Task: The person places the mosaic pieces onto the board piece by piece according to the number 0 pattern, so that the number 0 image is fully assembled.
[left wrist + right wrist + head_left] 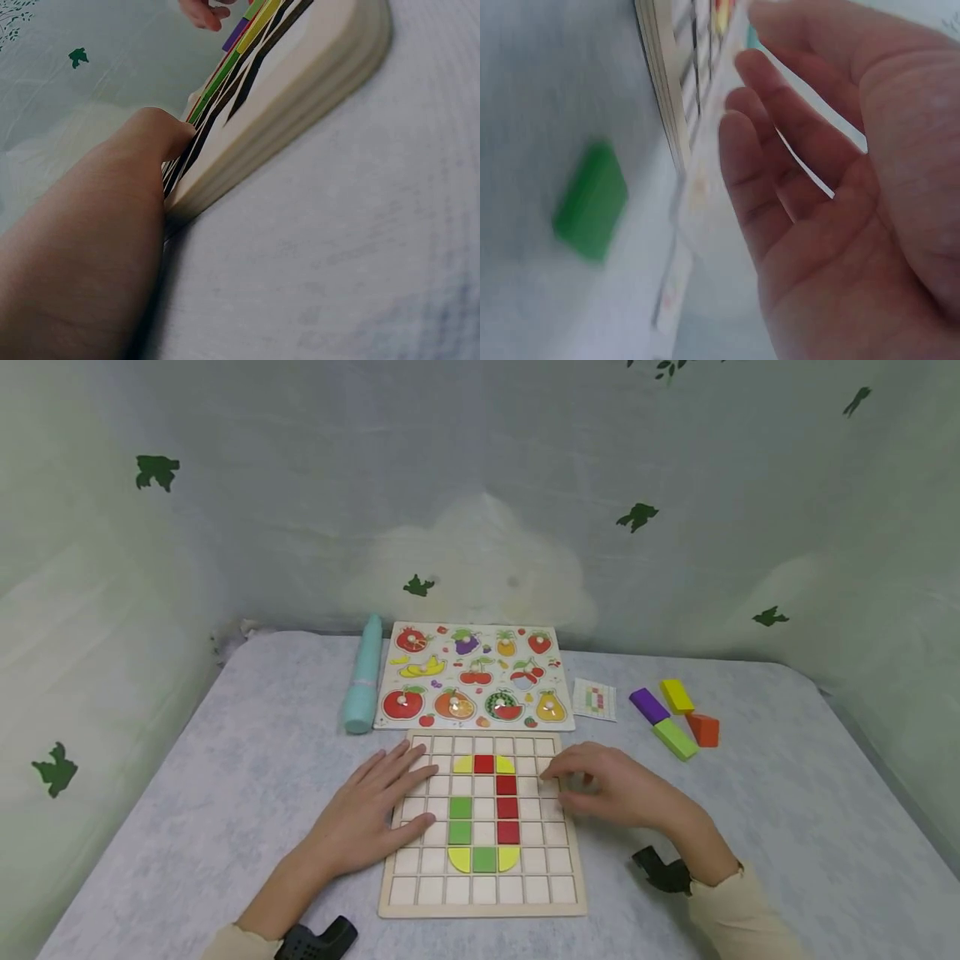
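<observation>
A wooden grid board (480, 911) lies flat before me. On it, red tiles (507, 808), green tiles (461, 819) and yellow quarter-round tiles (459, 860) form an upright oblong outline. The cell above the left green column is bare. My left hand (363, 822) rests with spread fingers on the board's left side, its thumb (154, 131) at the edge in the left wrist view. Over the right edge, my right hand (618, 787) hovers with loosely bent fingers. The right wrist view shows nothing between those fingers (742, 161).
Behind the board lies a fruit puzzle (480, 677), with a teal cylinder-like case (363, 681) to its left. A small pattern card (595, 700) sits at its right. Farther right are purple (648, 706), yellow (677, 696), green (675, 740) and orange (703, 730) blocks.
</observation>
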A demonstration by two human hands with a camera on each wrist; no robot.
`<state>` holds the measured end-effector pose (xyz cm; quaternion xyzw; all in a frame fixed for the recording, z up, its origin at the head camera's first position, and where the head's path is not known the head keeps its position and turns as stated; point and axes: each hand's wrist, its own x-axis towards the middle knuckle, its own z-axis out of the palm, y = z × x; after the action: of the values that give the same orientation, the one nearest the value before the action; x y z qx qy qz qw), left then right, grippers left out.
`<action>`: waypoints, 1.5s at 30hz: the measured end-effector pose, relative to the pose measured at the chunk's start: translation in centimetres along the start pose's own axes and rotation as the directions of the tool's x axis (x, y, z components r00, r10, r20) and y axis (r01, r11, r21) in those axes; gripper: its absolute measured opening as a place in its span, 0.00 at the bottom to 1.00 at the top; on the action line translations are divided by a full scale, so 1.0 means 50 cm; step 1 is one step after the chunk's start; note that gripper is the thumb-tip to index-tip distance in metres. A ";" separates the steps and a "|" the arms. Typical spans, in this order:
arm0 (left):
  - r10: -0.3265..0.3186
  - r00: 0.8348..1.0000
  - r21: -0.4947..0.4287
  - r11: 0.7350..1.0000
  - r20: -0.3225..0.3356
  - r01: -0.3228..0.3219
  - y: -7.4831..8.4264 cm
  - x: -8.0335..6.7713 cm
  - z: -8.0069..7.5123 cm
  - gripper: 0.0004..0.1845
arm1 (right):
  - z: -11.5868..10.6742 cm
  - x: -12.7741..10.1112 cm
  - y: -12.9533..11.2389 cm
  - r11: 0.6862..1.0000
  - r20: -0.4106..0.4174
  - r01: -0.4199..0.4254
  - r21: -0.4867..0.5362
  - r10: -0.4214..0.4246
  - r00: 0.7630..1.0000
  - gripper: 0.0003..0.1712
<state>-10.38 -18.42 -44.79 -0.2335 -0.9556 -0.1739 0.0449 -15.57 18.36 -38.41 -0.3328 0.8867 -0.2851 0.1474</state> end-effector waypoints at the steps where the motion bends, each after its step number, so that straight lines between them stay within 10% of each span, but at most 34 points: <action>1: 0.001 1.000 -0.001 1.000 -0.001 -0.001 0.000 0.000 0.000 0.38 | -0.005 -0.006 0.008 1.000 -0.001 -0.005 -0.002 0.005 1.000 0.18; 23: 0.002 1.000 -0.020 1.000 -0.012 -0.002 0.003 0.000 0.001 0.37 | -0.055 -0.058 0.105 0.979 0.105 -0.190 0.074 0.182 0.978 0.17; 45: -0.013 1.000 -0.009 1.000 0.011 0.013 -0.002 0.001 0.006 0.37 | -0.026 0.022 0.025 0.999 -0.037 -0.045 -0.024 0.044 0.998 0.18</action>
<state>-10.45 -18.37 -45.06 -0.2285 -0.9566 -0.1771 0.0375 -17.59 18.89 -38.21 -0.3095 0.8999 -0.2768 0.1334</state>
